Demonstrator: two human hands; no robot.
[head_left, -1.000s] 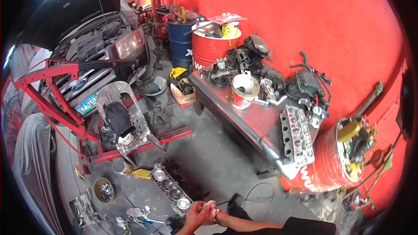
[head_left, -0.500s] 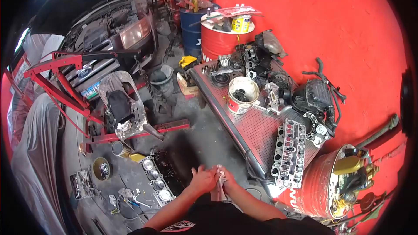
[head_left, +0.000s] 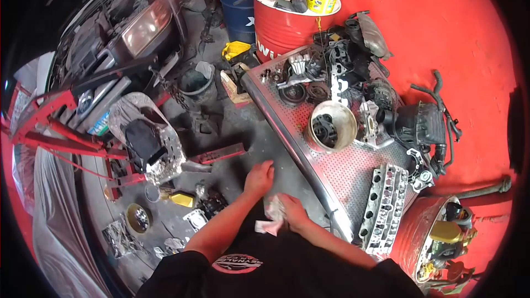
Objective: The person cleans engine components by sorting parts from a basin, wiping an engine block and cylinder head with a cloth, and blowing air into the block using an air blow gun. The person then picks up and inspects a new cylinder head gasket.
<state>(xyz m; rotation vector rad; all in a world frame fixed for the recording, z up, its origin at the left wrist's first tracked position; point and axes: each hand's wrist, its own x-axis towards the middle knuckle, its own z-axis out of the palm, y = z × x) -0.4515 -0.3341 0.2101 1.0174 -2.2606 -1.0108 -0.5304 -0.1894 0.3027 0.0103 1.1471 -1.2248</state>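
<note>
My right hand [head_left: 294, 213] is closed round a crumpled pale pink-white cloth [head_left: 271, 216], which hangs down on its left side in front of my black shirt. Just up and to the left, apart from the cloth, my left hand [head_left: 259, 179] has its fingers curled together; whether anything small is inside is hidden. Both hands are over the floor beside the metal-topped table [head_left: 345, 179]. On that table lie a cylinder head [head_left: 385, 209] and a white bucket [head_left: 351, 127] with dark parts in it.
An engine block [head_left: 195, 219] is partly hidden behind my left forearm. A stained chair [head_left: 168, 157] with a black bag, a red hoist [head_left: 47, 113] and an open-bonneted car stand left. Red drums [head_left: 281, 25] flank the table; tools and a bowl [head_left: 132, 218] lie on the floor.
My hands have come apart: the left moved up and forward, while the right kept the cloth. The view has shifted closer to the table, and my left forearm now covers part of the engine block.
</note>
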